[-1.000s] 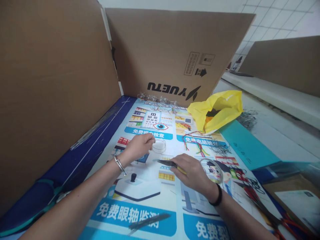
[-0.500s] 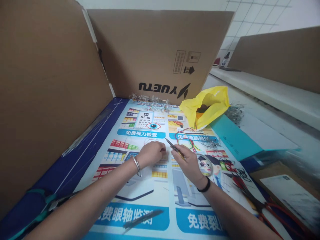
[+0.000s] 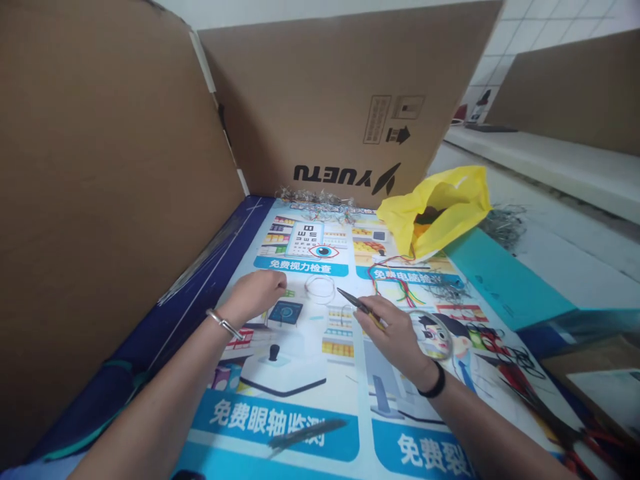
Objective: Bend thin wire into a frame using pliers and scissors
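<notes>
My right hand [image 3: 393,333] is closed around a pair of needle-nose pliers [image 3: 361,305], whose dark pointed jaws aim up and left over the printed poster sheet [image 3: 345,393]. To its left, my left hand [image 3: 257,293] is closed with the fingers curled in; whatever it may pinch is hidden or too thin to see. A thin, pale wire-like loop [image 3: 320,288] shows on the sheet between my hands. Beyond my right hand lie red, green and yellow cords [image 3: 407,293].
A yellow bag [image 3: 440,207] stands open at the back right, beside tangled wire [image 3: 507,223]. Cardboard panels [image 3: 320,100] rise behind and on the left. Red-handled scissors [image 3: 560,420] are at front right, a bundle of dark strands [image 3: 307,433] at front, teal handles [image 3: 95,427] at front left.
My left hand has moved left, away from the pliers, leaving the thin loop in plain view. The right hand keeps hold of the pliers. The whole view has shifted slightly.
</notes>
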Demonstrator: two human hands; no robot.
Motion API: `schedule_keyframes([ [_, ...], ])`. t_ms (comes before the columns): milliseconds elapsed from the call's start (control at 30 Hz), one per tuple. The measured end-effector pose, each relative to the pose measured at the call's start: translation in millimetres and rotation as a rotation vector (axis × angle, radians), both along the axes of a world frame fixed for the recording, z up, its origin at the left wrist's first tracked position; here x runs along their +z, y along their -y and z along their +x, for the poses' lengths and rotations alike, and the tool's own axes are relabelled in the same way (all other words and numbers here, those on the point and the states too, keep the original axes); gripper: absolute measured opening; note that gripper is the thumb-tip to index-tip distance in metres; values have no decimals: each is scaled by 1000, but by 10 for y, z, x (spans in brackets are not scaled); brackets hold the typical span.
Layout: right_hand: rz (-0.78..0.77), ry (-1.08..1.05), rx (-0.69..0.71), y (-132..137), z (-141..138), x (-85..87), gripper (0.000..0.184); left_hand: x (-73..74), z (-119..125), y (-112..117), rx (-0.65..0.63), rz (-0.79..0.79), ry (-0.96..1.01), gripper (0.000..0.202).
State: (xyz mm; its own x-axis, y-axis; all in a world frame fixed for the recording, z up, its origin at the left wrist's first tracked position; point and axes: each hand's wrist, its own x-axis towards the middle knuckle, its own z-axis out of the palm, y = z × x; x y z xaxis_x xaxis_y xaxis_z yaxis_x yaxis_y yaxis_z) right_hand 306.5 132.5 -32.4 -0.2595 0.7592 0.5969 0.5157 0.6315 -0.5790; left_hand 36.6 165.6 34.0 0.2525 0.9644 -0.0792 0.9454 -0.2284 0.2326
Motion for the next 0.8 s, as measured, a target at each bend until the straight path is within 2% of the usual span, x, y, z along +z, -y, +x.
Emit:
schedule_keyframes([
  [100,48,48,7,9,13,-32,17,-8,-58,8,-30,-29,-39,14],
  [367,14,137,26,26,32,0,17,66,-171,2,-105,-93,-111,13],
  [533,37,157,-4,38,40,19,17,45,-67,35,-159,-65,-123,13],
  [800,-23,132,-13,34,48,-13,17,-123,148,102,-98,-36,-263,18],
])
